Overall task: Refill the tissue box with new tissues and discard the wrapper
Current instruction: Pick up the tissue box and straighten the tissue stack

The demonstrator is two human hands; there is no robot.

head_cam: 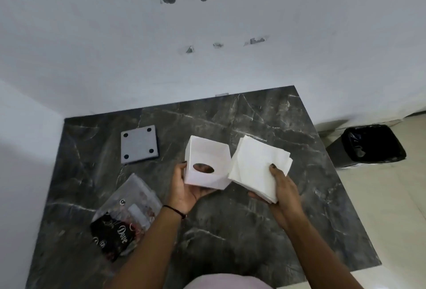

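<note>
My left hand [184, 190] holds a white cube tissue box [207, 162] above the dark marble table [253, 122]. The box is upturned, its open bottom facing up, and its oval slot shows my fingers behind it. My right hand [282, 187] grips a stack of white tissues [255, 164] just right of the box, touching its side. The clear plastic wrapper [125, 217] with dark print lies flat on the table at the lower left. The grey square base plate [139, 144] of the box, with dark dots at its corners, lies on the table behind and left of the box.
A black bin [368, 145] with a black liner stands on the tiled floor right of the table. White walls close off the table's far and left sides. My pale clothing shows at the bottom edge.
</note>
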